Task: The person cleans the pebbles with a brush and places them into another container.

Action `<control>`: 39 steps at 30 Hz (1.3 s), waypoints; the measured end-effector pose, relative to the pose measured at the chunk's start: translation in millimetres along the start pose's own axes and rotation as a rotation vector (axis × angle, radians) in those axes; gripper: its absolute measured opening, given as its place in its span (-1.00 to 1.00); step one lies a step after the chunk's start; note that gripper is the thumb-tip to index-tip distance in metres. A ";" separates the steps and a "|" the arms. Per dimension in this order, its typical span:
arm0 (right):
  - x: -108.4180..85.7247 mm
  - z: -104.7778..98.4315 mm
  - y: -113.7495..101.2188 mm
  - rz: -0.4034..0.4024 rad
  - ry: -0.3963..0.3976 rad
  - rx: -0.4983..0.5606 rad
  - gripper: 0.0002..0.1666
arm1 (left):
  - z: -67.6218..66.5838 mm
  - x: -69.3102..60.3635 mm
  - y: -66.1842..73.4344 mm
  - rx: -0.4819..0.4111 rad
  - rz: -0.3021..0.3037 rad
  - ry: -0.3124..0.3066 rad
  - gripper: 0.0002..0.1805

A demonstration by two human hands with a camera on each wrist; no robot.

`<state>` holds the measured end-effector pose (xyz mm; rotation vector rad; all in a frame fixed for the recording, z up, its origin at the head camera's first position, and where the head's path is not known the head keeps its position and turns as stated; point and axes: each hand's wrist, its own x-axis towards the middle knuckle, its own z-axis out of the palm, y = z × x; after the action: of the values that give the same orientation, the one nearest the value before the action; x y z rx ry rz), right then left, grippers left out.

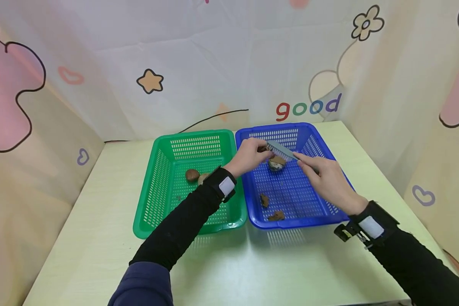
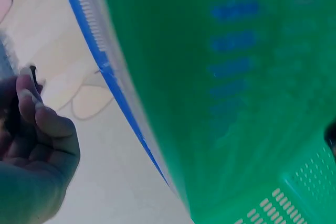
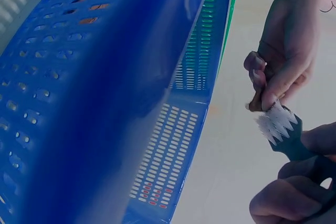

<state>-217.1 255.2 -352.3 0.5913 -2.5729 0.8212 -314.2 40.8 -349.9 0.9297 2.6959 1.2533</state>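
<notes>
My left hand [image 1: 250, 156] pinches a small brown piece [image 3: 255, 102] above the blue basket; its kind is unclear and the fingers cover much of it. My right hand [image 1: 325, 176] grips the handle of a grey-green brush [image 1: 281, 149]. The brush's white bristles [image 3: 274, 124] meet the left fingertips and the brown piece in the right wrist view. Below the hands, a larger rounded lump [image 1: 277, 163], brown on top and dark and pale underneath, lies in the blue basket [image 1: 252, 212].
Two small brown pieces, one upper [image 1: 264, 200] and one lower [image 1: 277, 216], lie near the blue basket's front. To its left stands a green basket [image 1: 143, 212] with a round brown lump [image 1: 192, 175] and a paler one [image 1: 202, 178], partly hidden by my left wrist. A printed curtain [image 1: 214, 63] hangs behind.
</notes>
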 end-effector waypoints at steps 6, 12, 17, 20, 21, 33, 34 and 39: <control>-2.2 2.8 0.6 0.002 0.058 -0.052 -0.61 | -4.4 -2.8 -3.9 0.031 0.034 -0.066 -0.78; -4.0 4.1 -0.2 0.008 0.090 -0.075 -0.61 | -6.8 -5.5 0.1 0.026 0.064 -0.129 -0.81; -3.4 1.4 2.2 0.050 0.113 -0.096 -0.60 | 2.5 -8.2 12.8 0.067 0.174 -0.364 -0.81; -3.7 -0.8 4.6 0.077 0.113 -0.100 -0.59 | 8.4 -8.3 20.1 0.128 0.189 -0.453 -0.82; -4.0 -1.3 5.2 0.080 0.107 -0.101 -0.59 | 9.5 -7.8 21.4 0.152 0.176 -0.453 -0.82; -3.8 -6.9 9.0 0.082 0.132 -0.116 -0.60 | 29.5 8.7 31.7 0.253 0.074 -0.512 -0.74; -4.1 -7.5 9.3 0.082 0.133 -0.118 -0.60 | 31.5 9.6 33.6 0.242 0.071 -0.519 -0.71; -6.1 -11.3 11.4 0.087 0.146 -0.122 -0.60 | 35.7 12.2 38.9 0.193 0.058 -0.527 -0.55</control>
<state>-215.1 272.3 -351.8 0.3713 -2.5076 0.7009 -295.1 91.1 -344.0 1.1680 2.3997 0.6345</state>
